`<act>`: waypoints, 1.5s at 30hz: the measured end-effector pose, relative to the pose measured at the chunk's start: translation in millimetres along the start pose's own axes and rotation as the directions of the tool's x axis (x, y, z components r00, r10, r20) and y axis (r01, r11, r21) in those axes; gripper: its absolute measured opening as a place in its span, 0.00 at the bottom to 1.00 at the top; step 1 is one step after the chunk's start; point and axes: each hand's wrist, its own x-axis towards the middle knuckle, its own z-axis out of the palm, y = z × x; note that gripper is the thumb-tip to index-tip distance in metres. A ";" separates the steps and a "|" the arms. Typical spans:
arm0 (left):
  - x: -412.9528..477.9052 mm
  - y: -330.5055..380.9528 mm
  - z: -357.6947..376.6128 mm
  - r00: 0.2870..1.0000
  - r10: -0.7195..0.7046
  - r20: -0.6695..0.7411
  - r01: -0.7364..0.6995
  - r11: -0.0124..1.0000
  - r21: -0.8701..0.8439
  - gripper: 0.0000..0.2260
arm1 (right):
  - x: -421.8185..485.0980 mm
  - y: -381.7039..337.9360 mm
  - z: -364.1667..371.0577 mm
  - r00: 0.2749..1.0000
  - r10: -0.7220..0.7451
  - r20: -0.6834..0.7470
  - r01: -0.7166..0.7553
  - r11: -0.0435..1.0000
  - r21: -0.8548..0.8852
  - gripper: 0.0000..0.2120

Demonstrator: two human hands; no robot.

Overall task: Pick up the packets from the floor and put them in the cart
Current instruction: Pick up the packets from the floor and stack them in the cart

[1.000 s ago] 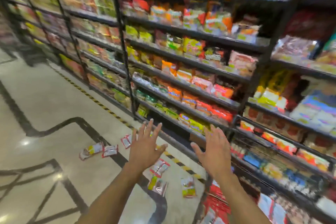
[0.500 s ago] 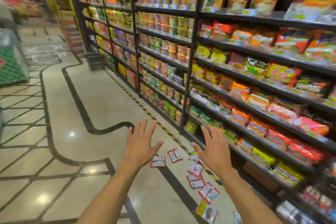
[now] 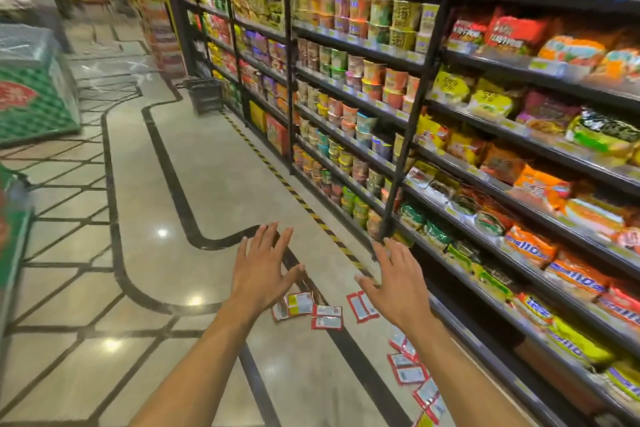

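Several red and white packets lie scattered on the shiny floor beside the shelves: a cluster (image 3: 299, 308) just below my left hand, one (image 3: 362, 307) between my hands, and more (image 3: 410, 371) trailing toward the lower right. My left hand (image 3: 263, 270) is stretched out in front of me with fingers spread, holding nothing. My right hand (image 3: 394, 282) is likewise raised and spread, empty. Both hover above the packets without touching them. No cart shows in view.
Tall black shelves (image 3: 415, 94) full of noodle cups and snack bags run along the right. A dark basket (image 3: 204, 95) stands on the floor farther down the aisle. A green chest freezer (image 3: 34, 94) sits at the left. Yellow-black tape (image 3: 277, 177) edges the shelving.
The view has swung left and up along the aisle. The packets have shifted toward the lower right of the view. Both hands stay raised, spread and empty.
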 end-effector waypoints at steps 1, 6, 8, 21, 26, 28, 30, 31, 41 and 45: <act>16.8 -6.1 5.4 1.000 -0.003 0.016 0.003 1.000 0.002 0.36 | 19.2 0.3 6.7 1.000 0.003 0.015 -0.003 1.000 0.003 0.38; 101.8 -35.4 36.6 0.997 -0.019 0.078 0.016 0.999 0.033 0.36 | 115.7 0.6 42.9 0.999 -0.004 0.051 0.003 1.000 0.013 0.37; 130.3 -43.2 49.0 0.992 -0.029 0.122 0.025 0.999 0.037 0.36 | 147.8 0.3 57.2 0.996 0.001 0.085 -0.002 1.000 0.005 0.37; 312.7 -133.4 189.8 0.924 0.045 0.379 -0.051 0.999 0.008 0.37 | 321.2 15.1 199.2 0.955 0.137 0.262 -0.138 0.990 -0.012 0.37; 379.2 -173.0 252.9 0.874 0.076 0.480 -0.054 0.997 -0.061 0.37 | 380.4 13.4 264.3 0.941 0.217 0.258 -0.224 0.975 -0.005 0.35; 399.8 -189.6 280.7 0.848 0.072 0.525 -0.049 0.997 -0.057 0.37 | 399.5 16.2 298.4 0.930 0.205 0.303 -0.214 0.977 -0.004 0.36; 416.7 -208.1 313.5 0.827 0.062 0.559 -0.039 0.998 -0.053 0.37 | 417.5 18.9 336.2 0.919 0.186 0.347 -0.201 0.980 0.009 0.37; 424.3 -217.1 332.0 0.817 0.053 0.574 -0.028 0.998 -0.053 0.36 | 427.0 20.2 356.5 0.916 0.173 0.362 -0.190 0.982 0.010 0.37; 447.5 -289.8 580.8 0.715 -0.041 0.698 0.077 0.997 -0.020 0.36 | 496.2 42.0 618.3 0.870 -0.005 0.493 -0.064 0.990 0.123 0.36; 425.7 -317.0 703.6 0.670 -0.065 0.739 0.094 0.996 0.003 0.36 | 510.3 56.1 748.1 0.825 -0.090 0.558 0.013 0.990 0.141 0.39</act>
